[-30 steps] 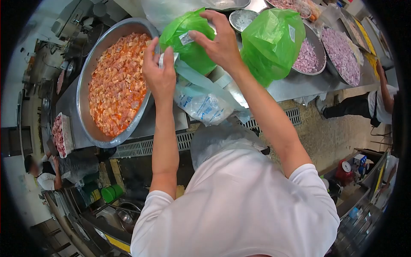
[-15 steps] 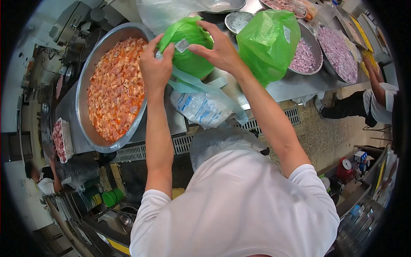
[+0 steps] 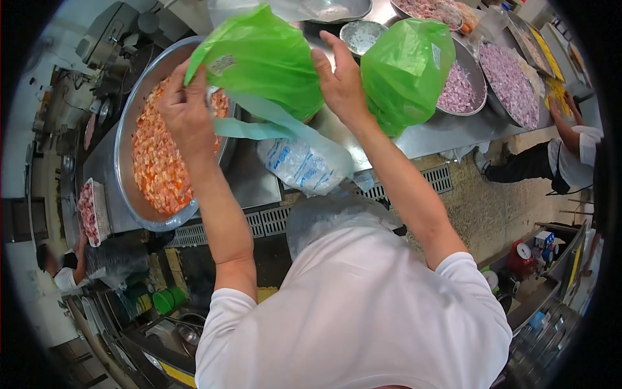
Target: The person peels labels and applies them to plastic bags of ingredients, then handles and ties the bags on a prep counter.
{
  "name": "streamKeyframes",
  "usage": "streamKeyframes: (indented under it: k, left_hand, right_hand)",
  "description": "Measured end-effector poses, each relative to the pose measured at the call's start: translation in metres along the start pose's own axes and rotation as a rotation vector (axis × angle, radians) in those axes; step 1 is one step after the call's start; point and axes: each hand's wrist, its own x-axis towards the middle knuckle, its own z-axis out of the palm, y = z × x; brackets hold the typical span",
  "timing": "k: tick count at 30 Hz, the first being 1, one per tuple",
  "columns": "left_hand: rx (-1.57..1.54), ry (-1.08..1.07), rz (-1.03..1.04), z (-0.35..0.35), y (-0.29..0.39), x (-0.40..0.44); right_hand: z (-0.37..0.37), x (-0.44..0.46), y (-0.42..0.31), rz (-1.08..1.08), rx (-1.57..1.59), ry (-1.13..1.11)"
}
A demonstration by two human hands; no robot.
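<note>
My left hand (image 3: 189, 117) pinches the top edge of a green plastic bag (image 3: 265, 61) and stretches it toward the upper left. The bag is spread wide, and a small white label shows near its held corner. On the bag's right side is my right hand (image 3: 343, 87), its fingers extended and apart; whether they touch the plastic is hard to tell. Below the bag, a pale teal bag (image 3: 259, 126) trails from near my left hand over a clear package with blue print (image 3: 308, 168). A second green bag (image 3: 408, 74), full-looking, stands to the right of my right hand.
A big metal basin (image 3: 124, 172) of reddish diced meat sits at left, partly under my left hand. Bowls of chopped pinkish food (image 3: 512, 81) stand at right on the steel table (image 3: 414, 139). One co-worker (image 3: 573, 146) is at far right, another (image 3: 68, 269) at far left.
My left hand has pulled the green bag's edge up and left, so the bunched bag now spreads out. My right hand has come off it slightly to the right, fingers straighter.
</note>
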Motion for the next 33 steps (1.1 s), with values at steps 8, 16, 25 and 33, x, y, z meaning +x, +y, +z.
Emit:
streamKeyframes:
  k: [8, 16, 25, 33]
  left_hand:
    - [0.028, -0.235, -0.037, 0.013, -0.02, 0.026]
    - [-0.131, -0.002, -0.11, 0.001, 0.003, 0.011]
    - [-0.389, 0.26, -0.123, -0.037, 0.072, -0.009]
    - [-0.504, 0.049, 0.075, -0.063, 0.033, -0.05]
  right_hand:
    - [0.009, 0.034, 0.005, 0.142, 0.119, -0.161]
    - [-0.007, 0.04, -0.04, 0.067, 0.352, 0.041]
    - [-0.021, 0.017, -0.069, 0.461, 0.484, -0.219]
    - [-0.025, -0.052, -0.055, 0.494, 0.4, -0.416]
